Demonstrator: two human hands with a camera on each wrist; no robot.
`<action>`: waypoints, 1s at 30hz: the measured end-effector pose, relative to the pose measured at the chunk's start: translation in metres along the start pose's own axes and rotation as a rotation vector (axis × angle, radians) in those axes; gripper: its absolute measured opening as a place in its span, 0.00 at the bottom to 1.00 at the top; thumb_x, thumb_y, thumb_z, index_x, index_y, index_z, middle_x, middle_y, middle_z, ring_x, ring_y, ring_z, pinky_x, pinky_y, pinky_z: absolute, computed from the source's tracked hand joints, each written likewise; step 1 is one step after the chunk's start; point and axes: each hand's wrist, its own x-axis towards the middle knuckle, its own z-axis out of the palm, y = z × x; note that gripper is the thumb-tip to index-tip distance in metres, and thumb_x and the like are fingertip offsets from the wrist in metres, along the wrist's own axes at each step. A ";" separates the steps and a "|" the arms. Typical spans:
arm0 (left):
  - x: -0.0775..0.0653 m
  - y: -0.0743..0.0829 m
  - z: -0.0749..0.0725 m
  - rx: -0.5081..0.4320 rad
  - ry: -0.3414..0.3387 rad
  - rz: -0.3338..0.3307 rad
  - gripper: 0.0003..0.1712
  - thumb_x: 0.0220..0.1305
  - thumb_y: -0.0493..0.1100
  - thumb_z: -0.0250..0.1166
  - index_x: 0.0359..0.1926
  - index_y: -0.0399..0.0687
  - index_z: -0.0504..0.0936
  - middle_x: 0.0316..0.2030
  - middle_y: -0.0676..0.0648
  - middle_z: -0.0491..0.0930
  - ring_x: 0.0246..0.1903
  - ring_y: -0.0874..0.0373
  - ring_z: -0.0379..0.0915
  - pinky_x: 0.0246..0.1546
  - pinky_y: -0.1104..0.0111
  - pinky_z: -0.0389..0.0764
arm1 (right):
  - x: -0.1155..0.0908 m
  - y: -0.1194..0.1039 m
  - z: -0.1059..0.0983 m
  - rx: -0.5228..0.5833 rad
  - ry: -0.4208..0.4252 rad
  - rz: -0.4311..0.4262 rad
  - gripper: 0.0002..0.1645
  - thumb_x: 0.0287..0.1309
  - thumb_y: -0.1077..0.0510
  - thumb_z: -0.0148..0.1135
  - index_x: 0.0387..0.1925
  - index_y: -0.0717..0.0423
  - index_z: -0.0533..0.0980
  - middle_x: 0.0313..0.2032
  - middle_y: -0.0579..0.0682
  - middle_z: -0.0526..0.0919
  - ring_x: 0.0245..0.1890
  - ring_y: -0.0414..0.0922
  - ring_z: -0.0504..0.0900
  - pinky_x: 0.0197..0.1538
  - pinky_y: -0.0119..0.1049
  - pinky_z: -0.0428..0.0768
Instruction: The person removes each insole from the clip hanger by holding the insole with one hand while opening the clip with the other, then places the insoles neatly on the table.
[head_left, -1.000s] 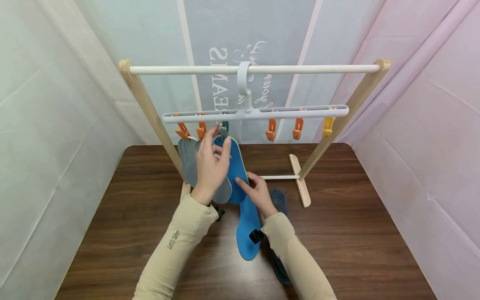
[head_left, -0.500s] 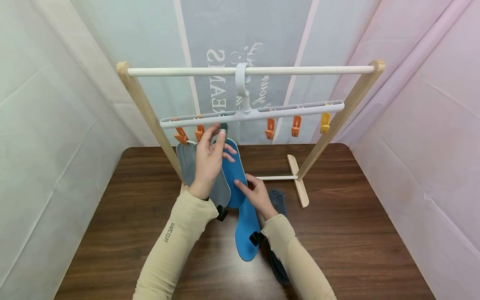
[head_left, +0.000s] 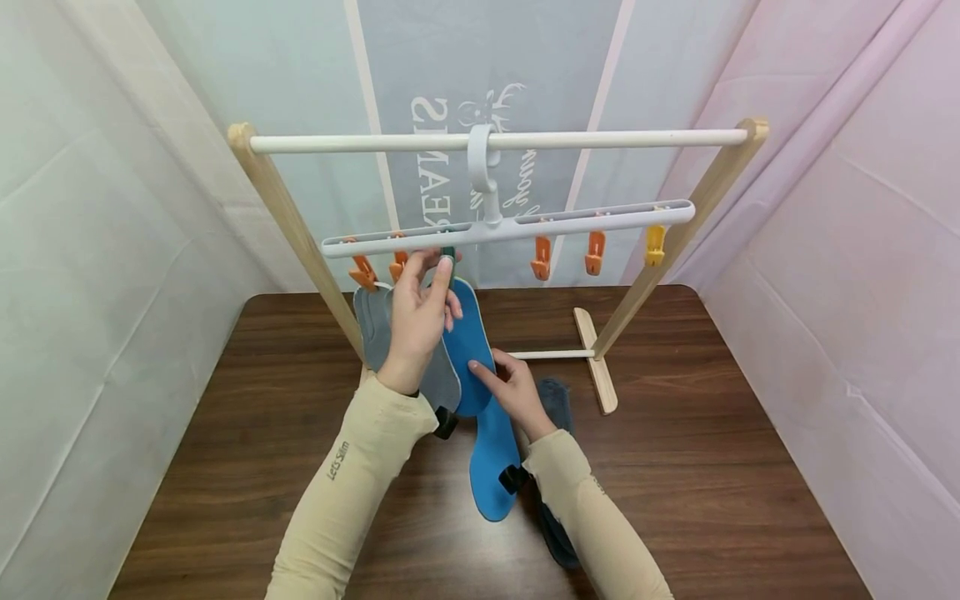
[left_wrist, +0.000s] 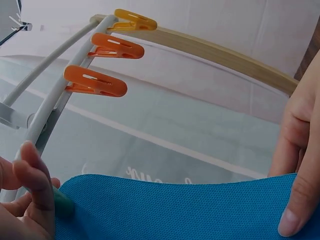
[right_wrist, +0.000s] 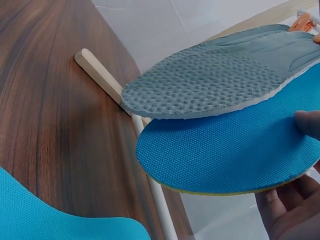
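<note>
Bench: we see a dark brown wood-grained bench (head_left: 712, 467), with a pale gleam of light near its front.
Rack posts: we find a light wooden left post (head_left: 288, 204) and a matching right post (head_left: 678, 225), both leaning in the head view.
Top rail: we see a round white rail (head_left: 630, 139) joining the posts' upper ends.
Base: we make out a rounded wooden foot (head_left: 596, 362) flat on the bench, and a thin white crossbar (head_left: 555, 355) meeting it.
Backdrop: behind the rack we have a grey-blue curtain (head_left: 555, 50) with pale stripes (head_left: 360, 83) and white lettering (head_left: 431, 154), mirror-reversed and partly hidden.
Sides: we see creased white cloth left (head_left: 135, 275) and right (head_left: 832, 275), the right tinged pink.
</note>
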 end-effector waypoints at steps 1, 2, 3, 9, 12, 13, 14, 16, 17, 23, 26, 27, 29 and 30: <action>0.000 0.000 0.000 0.004 0.007 -0.004 0.19 0.74 0.39 0.48 0.61 0.34 0.67 0.51 0.38 0.73 0.13 0.67 0.67 0.13 0.78 0.68 | 0.000 0.000 0.000 -0.002 0.001 0.007 0.15 0.65 0.62 0.57 0.49 0.68 0.78 0.44 0.66 0.81 0.41 0.54 0.81 0.46 0.41 0.82; 0.001 0.000 0.001 0.008 0.015 -0.008 0.19 0.74 0.39 0.48 0.61 0.35 0.67 0.50 0.39 0.73 0.13 0.67 0.66 0.12 0.78 0.67 | -0.001 0.000 0.000 -0.007 0.005 0.014 0.15 0.65 0.62 0.57 0.49 0.67 0.78 0.44 0.66 0.81 0.41 0.54 0.81 0.47 0.41 0.82; 0.001 0.000 0.001 0.011 0.022 -0.012 0.19 0.74 0.40 0.49 0.61 0.35 0.68 0.49 0.40 0.74 0.12 0.67 0.66 0.12 0.78 0.67 | -0.002 0.001 0.000 -0.007 0.007 0.020 0.15 0.65 0.61 0.57 0.49 0.67 0.78 0.44 0.65 0.81 0.41 0.53 0.81 0.47 0.41 0.82; 0.003 -0.001 0.003 0.027 0.061 -0.007 0.19 0.73 0.40 0.51 0.61 0.36 0.70 0.48 0.39 0.75 0.11 0.66 0.62 0.14 0.78 0.67 | -0.009 0.008 -0.003 -0.002 0.015 0.057 0.15 0.65 0.62 0.58 0.49 0.68 0.78 0.44 0.66 0.82 0.41 0.49 0.82 0.48 0.43 0.82; 0.003 -0.003 0.003 0.034 0.063 0.022 0.20 0.73 0.39 0.51 0.61 0.36 0.70 0.49 0.37 0.75 0.11 0.65 0.60 0.15 0.76 0.66 | -0.013 0.013 -0.006 0.003 0.021 0.057 0.15 0.64 0.63 0.58 0.49 0.68 0.78 0.45 0.66 0.81 0.41 0.44 0.81 0.49 0.42 0.81; 0.003 -0.003 0.002 0.037 0.061 0.031 0.20 0.73 0.39 0.51 0.61 0.36 0.70 0.49 0.36 0.75 0.11 0.64 0.60 0.15 0.75 0.66 | -0.015 0.015 -0.007 -0.001 0.027 0.054 0.15 0.65 0.63 0.58 0.49 0.68 0.78 0.45 0.66 0.81 0.41 0.43 0.81 0.49 0.42 0.81; 0.003 -0.004 0.002 0.038 0.058 0.037 0.20 0.73 0.39 0.51 0.62 0.36 0.70 0.50 0.36 0.75 0.11 0.63 0.59 0.16 0.75 0.65 | -0.016 0.016 -0.008 -0.003 0.033 0.052 0.15 0.65 0.62 0.58 0.49 0.68 0.78 0.45 0.66 0.81 0.41 0.42 0.81 0.49 0.42 0.81; 0.002 -0.005 0.001 0.054 0.044 0.042 0.20 0.73 0.38 0.51 0.62 0.36 0.70 0.52 0.35 0.75 0.13 0.62 0.59 0.17 0.74 0.64 | -0.019 0.017 -0.011 -0.008 0.046 0.048 0.14 0.65 0.63 0.57 0.48 0.68 0.78 0.45 0.65 0.81 0.41 0.43 0.80 0.49 0.43 0.80; 0.002 -0.006 0.000 0.064 0.036 0.041 0.20 0.73 0.38 0.51 0.62 0.35 0.70 0.53 0.35 0.75 0.13 0.62 0.60 0.17 0.73 0.64 | -0.021 0.018 -0.012 -0.013 0.053 0.050 0.14 0.65 0.62 0.57 0.48 0.67 0.79 0.45 0.65 0.81 0.41 0.43 0.80 0.49 0.43 0.80; 0.000 -0.008 -0.002 0.101 -0.001 0.042 0.21 0.73 0.37 0.51 0.64 0.34 0.68 0.57 0.36 0.73 0.19 0.66 0.63 0.22 0.74 0.64 | -0.027 0.017 -0.018 -0.018 0.086 0.097 0.15 0.65 0.61 0.58 0.49 0.66 0.79 0.45 0.64 0.82 0.42 0.45 0.81 0.50 0.44 0.81; -0.001 -0.007 -0.002 0.100 -0.003 0.036 0.22 0.73 0.36 0.51 0.64 0.33 0.67 0.58 0.35 0.72 0.21 0.67 0.65 0.21 0.74 0.66 | -0.030 0.017 -0.021 -0.023 0.086 0.107 0.16 0.65 0.60 0.58 0.49 0.66 0.78 0.46 0.64 0.82 0.42 0.44 0.81 0.50 0.42 0.81; -0.001 -0.007 -0.002 0.099 -0.004 0.033 0.22 0.73 0.36 0.51 0.65 0.33 0.66 0.58 0.35 0.71 0.21 0.67 0.66 0.21 0.75 0.67 | -0.030 0.020 -0.022 -0.023 0.086 0.110 0.15 0.65 0.60 0.58 0.49 0.66 0.79 0.46 0.64 0.82 0.42 0.45 0.81 0.50 0.42 0.81; -0.002 -0.007 -0.002 0.105 -0.012 0.024 0.23 0.73 0.36 0.51 0.66 0.33 0.65 0.59 0.35 0.70 0.22 0.65 0.67 0.21 0.74 0.69 | -0.030 0.027 -0.024 -0.023 0.089 0.118 0.15 0.64 0.59 0.59 0.48 0.65 0.79 0.45 0.63 0.82 0.42 0.45 0.81 0.49 0.41 0.81; -0.002 -0.006 -0.003 0.107 -0.019 0.021 0.24 0.73 0.36 0.50 0.66 0.33 0.64 0.60 0.35 0.69 0.22 0.64 0.67 0.21 0.73 0.70 | -0.030 0.031 -0.025 -0.021 0.091 0.123 0.15 0.64 0.59 0.60 0.48 0.64 0.80 0.45 0.63 0.82 0.42 0.45 0.82 0.49 0.41 0.81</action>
